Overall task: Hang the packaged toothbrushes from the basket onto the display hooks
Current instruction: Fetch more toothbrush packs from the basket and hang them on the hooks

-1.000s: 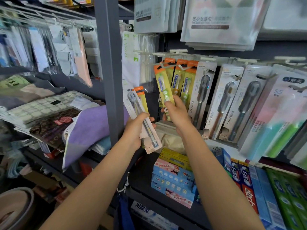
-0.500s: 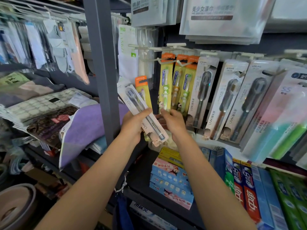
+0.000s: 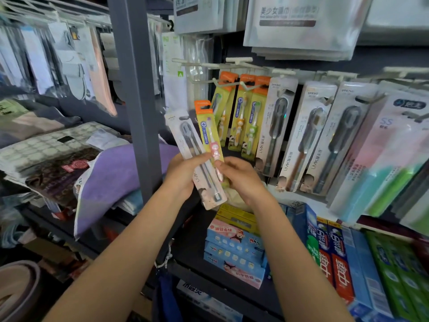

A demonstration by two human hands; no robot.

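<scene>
My left hand grips a white pack with a grey toothbrush, held slanted in front of the shelf. Beside it stands a yellow-and-orange children's toothbrush pack with a pink handle. My right hand pinches the lower end of that pack with thumb and fingers. Both packs sit just below and left of the white display hooks, where three yellow children's packs hang. The basket is not in view.
White packs of grey adult toothbrushes hang to the right. Toothpaste boxes fill the lower shelf. A grey upright post stands left of my hands. Folded cloths, one purple, lie on the left shelf.
My right hand let go of the yellow pack it put on the hook and came down to the packs in my left hand. It now pinches the pink-handled pack.
</scene>
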